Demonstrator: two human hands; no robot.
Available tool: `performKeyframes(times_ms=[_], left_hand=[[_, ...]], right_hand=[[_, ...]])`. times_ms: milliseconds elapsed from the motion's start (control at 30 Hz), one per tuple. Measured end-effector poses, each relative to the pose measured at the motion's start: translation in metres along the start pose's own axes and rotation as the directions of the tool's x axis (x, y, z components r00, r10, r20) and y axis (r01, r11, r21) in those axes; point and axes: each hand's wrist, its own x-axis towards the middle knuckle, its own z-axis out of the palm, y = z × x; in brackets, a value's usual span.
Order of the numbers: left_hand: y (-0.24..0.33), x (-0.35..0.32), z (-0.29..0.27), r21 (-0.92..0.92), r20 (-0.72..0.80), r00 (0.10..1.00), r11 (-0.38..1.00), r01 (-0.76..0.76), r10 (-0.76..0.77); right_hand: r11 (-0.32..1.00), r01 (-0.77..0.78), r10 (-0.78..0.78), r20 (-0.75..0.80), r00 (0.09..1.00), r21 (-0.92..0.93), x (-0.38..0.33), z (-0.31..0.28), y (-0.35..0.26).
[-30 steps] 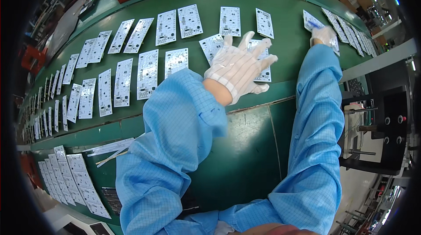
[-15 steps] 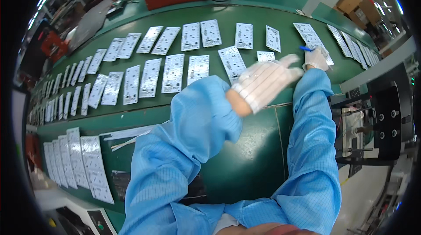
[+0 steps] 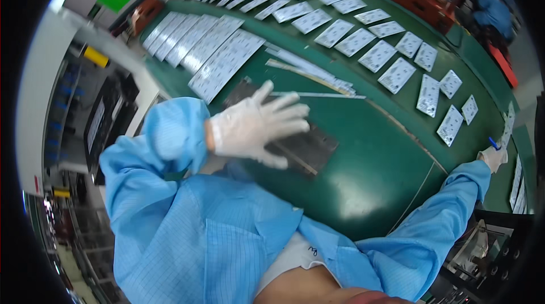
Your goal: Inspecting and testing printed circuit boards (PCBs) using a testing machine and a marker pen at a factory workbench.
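Observation:
My left hand (image 3: 258,125) wears a white glove and holds nothing; its fingers are spread above a dark flat plate (image 3: 318,151) on the green bench. At the far right, my gloved right hand (image 3: 493,159) is closed round a blue pen (image 3: 494,143), whose end sticks up past the fingers. Just beyond it lies a white circuit board (image 3: 507,128); whether the hand touches it I cannot tell. Larger white board panels (image 3: 227,65) overlap in a row to the left of the plate.
Two rows of small white circuit boards (image 3: 377,56) run along the green bench (image 3: 369,156). Thin pale strips (image 3: 312,71) lie between them and the dark plate. A red-orange box (image 3: 420,0) stands at the back, and black equipment (image 3: 494,247) sits at the right edge.
My view has swung to the left. The left hand has left the small boards beside the right hand and is now over the dark plate. The right hand stays by the boards with the pen.

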Motion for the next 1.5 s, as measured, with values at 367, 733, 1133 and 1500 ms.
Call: performKeyframes(times_ms=[367, 733, 1133, 1500], left_hand=[[0.096, 0.055, 0.108, -0.108, -0.482, 0.871, 0.980, -0.166, 0.094], [-0.057, 0.042, 0.072, -0.080, -0.299, 0.827, 0.876, 0.475, -0.476], [-0.099, 0.053, 0.073, -0.162, -0.167, 0.894, 0.906, 0.390, -0.415], [-0.108, 0.025, 0.084, -0.377, -0.469, 0.702, 0.841, 0.389, -0.536]], right_hand=[[0.790, 0.047, 0.039, -0.127, 0.991, 0.611, 0.015, -0.133, -0.227], [0.152, 0.125, -0.013, -0.125, 0.992, 0.980, -0.004, -0.355, -0.329], [-0.024, -0.136, -0.147, 0.131, 0.980, 0.990, -0.084, -0.334, -0.379], [-0.124, -0.165, -0.322, 0.118, 0.939, 0.978, -0.155, -0.323, -0.456]])
